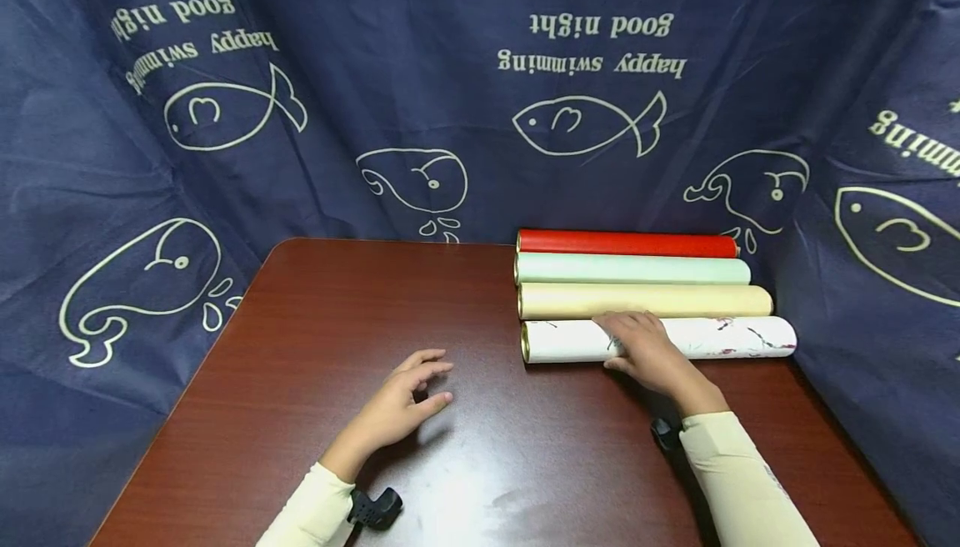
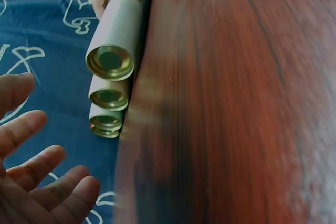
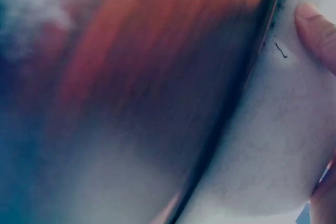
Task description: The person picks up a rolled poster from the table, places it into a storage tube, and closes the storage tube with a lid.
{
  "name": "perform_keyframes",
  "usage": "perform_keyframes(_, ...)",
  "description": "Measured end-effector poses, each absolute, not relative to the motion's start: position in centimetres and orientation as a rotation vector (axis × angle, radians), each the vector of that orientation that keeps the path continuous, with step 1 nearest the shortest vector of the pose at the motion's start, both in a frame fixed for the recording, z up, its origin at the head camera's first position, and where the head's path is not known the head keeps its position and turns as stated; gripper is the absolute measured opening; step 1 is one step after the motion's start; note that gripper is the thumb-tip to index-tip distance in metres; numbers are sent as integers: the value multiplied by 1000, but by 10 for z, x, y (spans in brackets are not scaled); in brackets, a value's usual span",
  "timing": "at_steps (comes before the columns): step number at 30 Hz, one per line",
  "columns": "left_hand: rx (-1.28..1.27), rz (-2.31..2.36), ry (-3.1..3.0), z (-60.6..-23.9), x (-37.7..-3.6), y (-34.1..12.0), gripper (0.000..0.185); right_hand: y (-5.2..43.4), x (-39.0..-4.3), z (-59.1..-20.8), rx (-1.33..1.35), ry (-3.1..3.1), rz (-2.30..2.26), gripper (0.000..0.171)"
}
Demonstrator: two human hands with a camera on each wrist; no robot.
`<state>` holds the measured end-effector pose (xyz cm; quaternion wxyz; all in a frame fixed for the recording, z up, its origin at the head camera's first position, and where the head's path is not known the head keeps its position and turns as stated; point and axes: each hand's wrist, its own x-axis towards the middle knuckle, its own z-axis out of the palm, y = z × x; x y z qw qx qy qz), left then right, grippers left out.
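Four-square in a stack-like row, several cardboard tubes lie side by side at the table's back right in the head view. Nearest is a white tube (image 1: 731, 338) with dark and pinkish floral marks. My right hand (image 1: 647, 353) grips it near its middle, fingers over the top and thumb on the near side; the right wrist view shows the thumb (image 3: 318, 32) against the white surface. Behind it lie a cream tube (image 1: 697, 298), a pale green tube (image 1: 630, 268) and a red tube (image 1: 630, 243). Over the table's middle, my left hand (image 1: 393, 405) hovers with relaxed fingers, holding nothing.
The brown wooden table (image 1: 360, 305) has its back edge against a dark blue curtain (image 1: 420, 55) printed with fish, whales and lettering. Gold-coloured metal ends (image 2: 110, 62) of the tubes face left. A black wrist device (image 1: 375, 509) sits on the left sleeve.
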<state>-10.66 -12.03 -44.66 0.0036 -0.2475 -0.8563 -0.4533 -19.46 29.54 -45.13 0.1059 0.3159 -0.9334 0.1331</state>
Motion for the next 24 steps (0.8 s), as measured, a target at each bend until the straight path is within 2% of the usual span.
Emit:
perform_keyframes(15, -682, -1318, -2774, -447, -96, -165, 43, 288, -193, -456, 775, -2705, 300, 73)
perform_keyframes(24, -552, -1081, -2704, -436, -70, -225, 39, 303, -157, -443, 675, -2670, 459, 68)
